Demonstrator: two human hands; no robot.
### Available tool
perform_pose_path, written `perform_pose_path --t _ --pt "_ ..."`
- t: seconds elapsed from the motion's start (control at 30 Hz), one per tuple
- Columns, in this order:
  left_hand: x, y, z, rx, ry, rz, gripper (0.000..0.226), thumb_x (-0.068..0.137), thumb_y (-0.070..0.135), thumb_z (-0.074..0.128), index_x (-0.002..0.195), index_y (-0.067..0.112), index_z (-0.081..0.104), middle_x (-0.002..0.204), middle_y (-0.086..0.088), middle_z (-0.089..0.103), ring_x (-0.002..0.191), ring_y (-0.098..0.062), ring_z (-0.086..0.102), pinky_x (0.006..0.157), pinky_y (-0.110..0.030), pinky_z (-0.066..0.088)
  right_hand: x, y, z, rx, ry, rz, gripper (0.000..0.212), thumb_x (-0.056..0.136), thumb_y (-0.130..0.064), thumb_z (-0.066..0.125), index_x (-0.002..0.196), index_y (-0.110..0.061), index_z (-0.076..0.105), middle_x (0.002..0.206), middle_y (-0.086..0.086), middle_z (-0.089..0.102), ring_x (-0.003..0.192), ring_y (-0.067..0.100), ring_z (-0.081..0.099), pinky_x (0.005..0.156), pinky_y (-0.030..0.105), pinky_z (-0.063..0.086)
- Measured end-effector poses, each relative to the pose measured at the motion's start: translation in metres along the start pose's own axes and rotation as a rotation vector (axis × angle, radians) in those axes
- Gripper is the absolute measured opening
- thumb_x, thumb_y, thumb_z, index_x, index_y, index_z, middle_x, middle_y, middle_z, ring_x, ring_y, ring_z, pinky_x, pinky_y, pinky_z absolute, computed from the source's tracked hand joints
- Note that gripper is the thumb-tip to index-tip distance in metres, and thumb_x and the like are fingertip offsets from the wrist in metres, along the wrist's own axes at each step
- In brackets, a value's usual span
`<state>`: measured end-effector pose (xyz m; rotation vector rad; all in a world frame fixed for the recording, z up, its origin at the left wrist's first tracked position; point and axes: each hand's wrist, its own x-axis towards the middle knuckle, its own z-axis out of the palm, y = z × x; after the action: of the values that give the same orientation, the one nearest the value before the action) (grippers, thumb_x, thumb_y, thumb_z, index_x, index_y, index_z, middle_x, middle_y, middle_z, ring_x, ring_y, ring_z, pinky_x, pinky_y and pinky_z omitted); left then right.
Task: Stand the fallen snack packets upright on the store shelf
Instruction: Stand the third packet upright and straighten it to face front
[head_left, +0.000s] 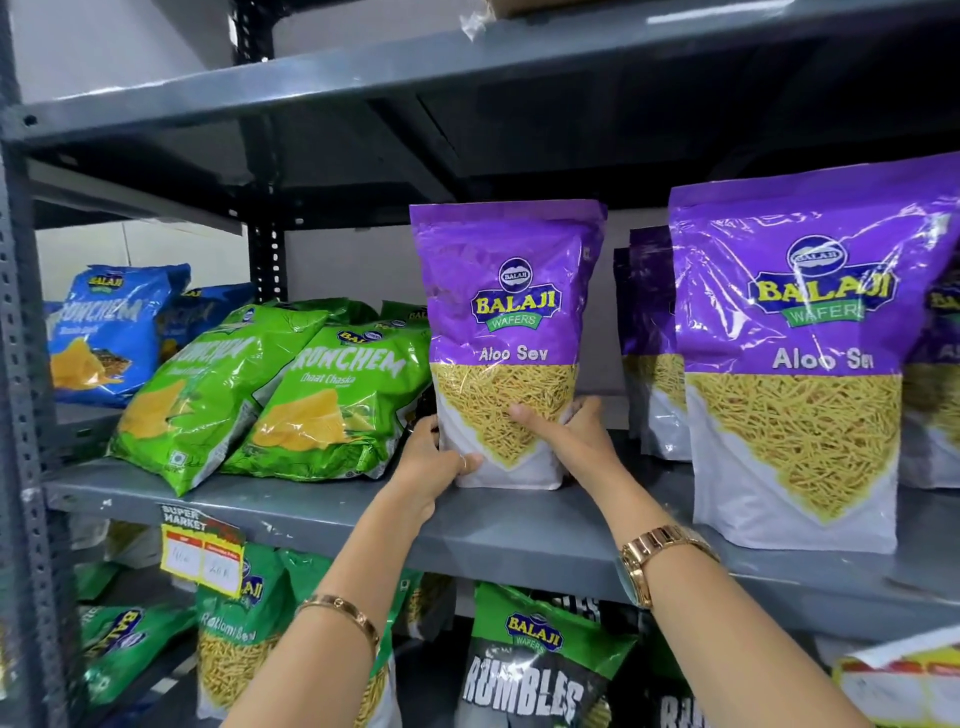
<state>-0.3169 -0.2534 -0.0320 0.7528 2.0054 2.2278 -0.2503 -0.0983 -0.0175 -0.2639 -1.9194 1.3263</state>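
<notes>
A purple Aloo Sev packet (506, 312) stands upright on the grey shelf (322, 512), near its middle. My left hand (434, 460) grips its lower left corner. My right hand (569, 428) clasps its lower right side, thumb across the front. Another purple Aloo Sev packet (800, 353) stands upright at the shelf's front right, with more purple packets (649, 332) upright behind it. Left of my hands, green Crunchem packets (332, 400) lie tilted back and overlapping. Blue Crunchem packets (111, 332) lean at the far left.
A price tag (202, 551) hangs from the shelf's front edge at the left. The shelf below holds green Ratlami Sev (244, 639) and Rumbles packets (530, 670). A perforated steel upright (23, 364) runs down the left side, and an upper shelf (363, 67) is overhead.
</notes>
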Motion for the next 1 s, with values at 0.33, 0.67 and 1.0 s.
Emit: perform_pose_path --t 0.33,0.67,1.0 --pt "0.007 -0.007 0.001 0.133 -0.004 -0.044 0.062 0.081 -0.002 0.059 0.135 0.01 0.033 0.135 -0.01 0.05 0.119 -0.026 0.049 0.1 -0.039 0.044 -0.002 0.006 -0.007 0.081 -0.229 0.145 0.092 0.053 -0.04 0.084 0.127 -0.007 0.04 0.129 0.006 0.054 0.116 0.023 0.053 0.102 0.037 0.041" --pt "-0.016 0.003 -0.014 0.202 -0.08 -0.125 0.073 0.082 0.007 0.06 0.142 0.015 0.019 0.139 -0.012 0.043 0.12 -0.03 0.047 0.096 -0.04 0.046 -0.037 -0.005 -0.015 0.044 -0.244 0.212 0.093 0.057 -0.038 0.083 0.131 -0.013 0.034 0.137 0.005 0.049 0.114 0.018 0.047 0.09 0.029 0.035" --pt "-0.041 0.014 -0.019 0.197 -0.087 -0.103 0.085 0.083 0.013 0.062 0.146 0.016 0.006 0.155 -0.009 0.021 0.138 -0.031 0.026 0.112 -0.046 0.028 -0.076 -0.023 -0.013 -0.087 -0.084 0.094 0.083 0.064 -0.039 0.078 0.133 -0.012 0.04 0.129 -0.004 0.052 0.112 0.016 0.051 0.094 0.032 0.045"
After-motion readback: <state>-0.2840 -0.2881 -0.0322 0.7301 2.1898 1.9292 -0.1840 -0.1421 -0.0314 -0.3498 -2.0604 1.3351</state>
